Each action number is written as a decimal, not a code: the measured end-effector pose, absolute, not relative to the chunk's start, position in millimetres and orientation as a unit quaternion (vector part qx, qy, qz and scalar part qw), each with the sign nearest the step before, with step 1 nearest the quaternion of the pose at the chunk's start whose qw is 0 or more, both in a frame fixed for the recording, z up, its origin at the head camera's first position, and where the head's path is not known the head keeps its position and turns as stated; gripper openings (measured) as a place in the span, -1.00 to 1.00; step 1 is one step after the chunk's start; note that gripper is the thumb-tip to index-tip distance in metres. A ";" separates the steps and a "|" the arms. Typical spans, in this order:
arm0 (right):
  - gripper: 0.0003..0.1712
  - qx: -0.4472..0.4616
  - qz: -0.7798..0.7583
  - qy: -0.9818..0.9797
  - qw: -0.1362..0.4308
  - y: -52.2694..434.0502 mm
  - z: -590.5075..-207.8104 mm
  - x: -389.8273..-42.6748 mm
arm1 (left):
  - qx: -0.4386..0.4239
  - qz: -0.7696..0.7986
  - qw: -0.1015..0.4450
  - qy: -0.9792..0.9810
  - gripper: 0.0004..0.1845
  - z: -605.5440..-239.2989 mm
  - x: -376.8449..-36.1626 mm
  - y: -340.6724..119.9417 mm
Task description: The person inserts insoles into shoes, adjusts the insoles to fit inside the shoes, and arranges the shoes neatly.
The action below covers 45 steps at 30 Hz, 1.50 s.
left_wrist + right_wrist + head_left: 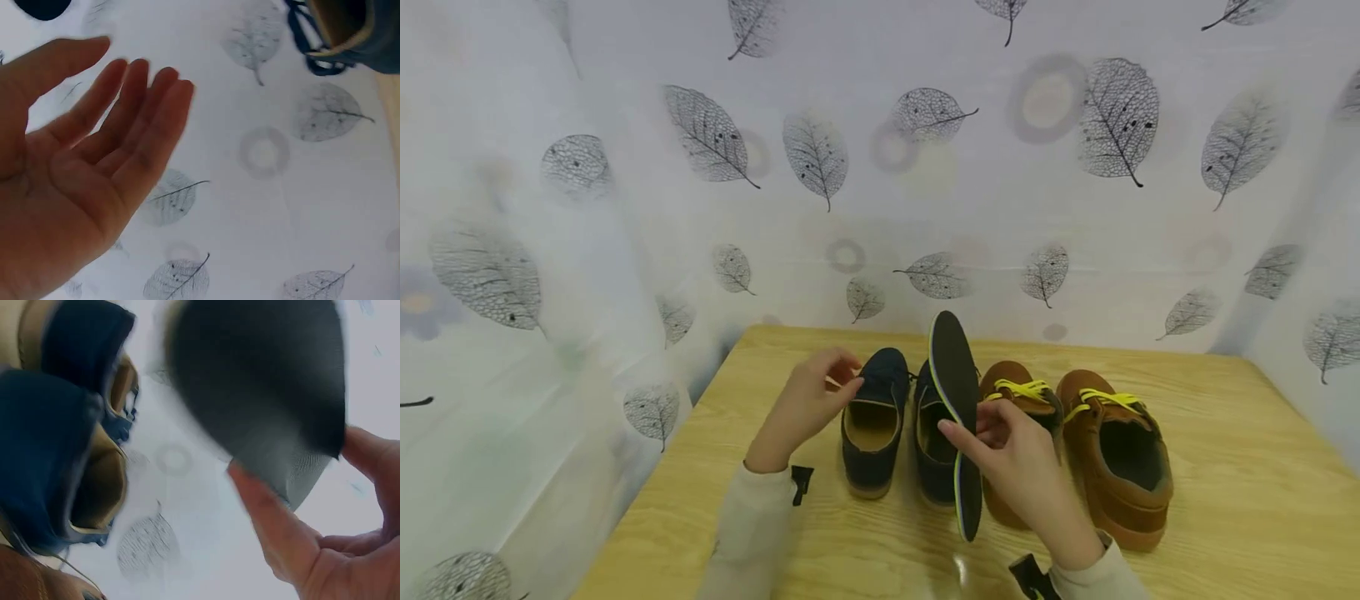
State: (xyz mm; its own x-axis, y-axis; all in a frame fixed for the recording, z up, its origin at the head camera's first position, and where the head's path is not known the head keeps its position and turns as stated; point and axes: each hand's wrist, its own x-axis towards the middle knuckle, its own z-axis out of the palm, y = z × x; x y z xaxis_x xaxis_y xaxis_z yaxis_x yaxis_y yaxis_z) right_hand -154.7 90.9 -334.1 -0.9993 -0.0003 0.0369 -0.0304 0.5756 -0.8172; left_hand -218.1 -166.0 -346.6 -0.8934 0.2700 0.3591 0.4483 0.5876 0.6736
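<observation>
My right hand (pixel 981 425) pinches a dark insole (pixel 958 392) with a yellow-green edge and holds it up on its side above the right navy shoe (pixel 931 454). In the right wrist view the right hand (pixel 297 469) has a finger and thumb on the insole (pixel 262 381), with the navy shoes (pixel 56 450) below. My left hand (pixel 842 379) hovers at the toe of the left navy shoe (pixel 872 433). From the left wrist, the left hand (pixel 125 62) shows a bare palm with straight fingers and holds nothing.
Two brown shoes (pixel 1120 454) with yellow laces stand to the right of the navy pair on a wooden table (pixel 1240 508). A leaf-patterned white sheet (pixel 880 192) closes in the back and both sides. Black wrist straps (pixel 802 483) show at the sleeves.
</observation>
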 end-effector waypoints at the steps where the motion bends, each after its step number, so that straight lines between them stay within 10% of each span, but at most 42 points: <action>1: -0.39 0.012 0.470 -0.882 0.004 89.4 -334.6 -156.3 | -0.213 -0.375 0.102 -0.897 -0.83 -350.8 -221.8 -166.1; 9: -0.40 0.040 0.569 -0.811 -0.133 78.1 -338.5 -171.1 | -0.216 -0.179 0.014 -0.960 -0.71 -375.5 -239.7 -155.9; 15: -0.34 0.016 0.613 -0.762 -0.209 79.1 -338.6 -177.2 | -0.229 -0.092 0.065 -0.967 -0.64 -386.7 -250.0 -151.1; 45: -0.58 0.181 0.400 -0.883 -0.168 9.9 -361.1 -206.6 | -0.262 -0.105 0.143 -0.949 -0.76 -391.3 -259.4 -154.9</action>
